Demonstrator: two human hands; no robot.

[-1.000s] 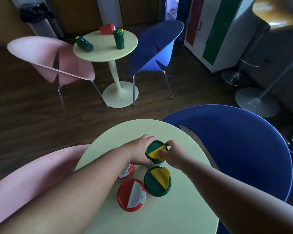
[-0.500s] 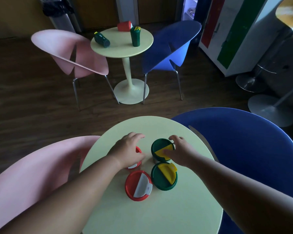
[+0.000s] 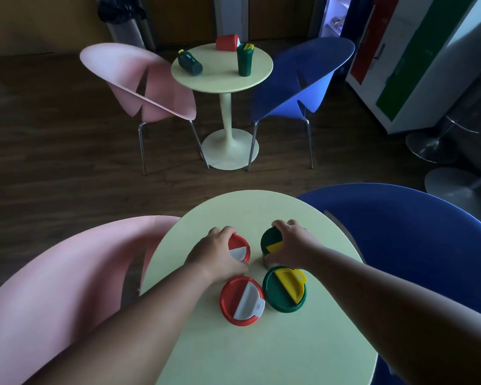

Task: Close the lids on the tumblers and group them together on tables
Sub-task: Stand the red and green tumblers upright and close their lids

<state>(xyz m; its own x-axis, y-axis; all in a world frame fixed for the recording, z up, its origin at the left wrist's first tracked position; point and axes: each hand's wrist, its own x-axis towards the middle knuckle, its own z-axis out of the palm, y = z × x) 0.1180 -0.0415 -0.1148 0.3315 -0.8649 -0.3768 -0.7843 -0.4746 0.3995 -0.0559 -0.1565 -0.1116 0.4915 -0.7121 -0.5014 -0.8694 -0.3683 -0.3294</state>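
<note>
Head view shows four tumblers clustered on the near worktop [image 3: 261,343]; the left hand [image 3: 214,257] wraps its fingers round the far red tumbler [image 3: 239,250], and the right hand [image 3: 292,248] grips the far green tumbler [image 3: 270,240], likely to draw both against the near red tumbler [image 3: 242,301] and near green tumbler [image 3: 285,290], lids already shut

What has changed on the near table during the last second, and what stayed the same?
The left hand let go of the far green tumbler and moved left to grip the far red tumbler. The right hand now grips the green one. The two near tumblers stayed in place.
</note>
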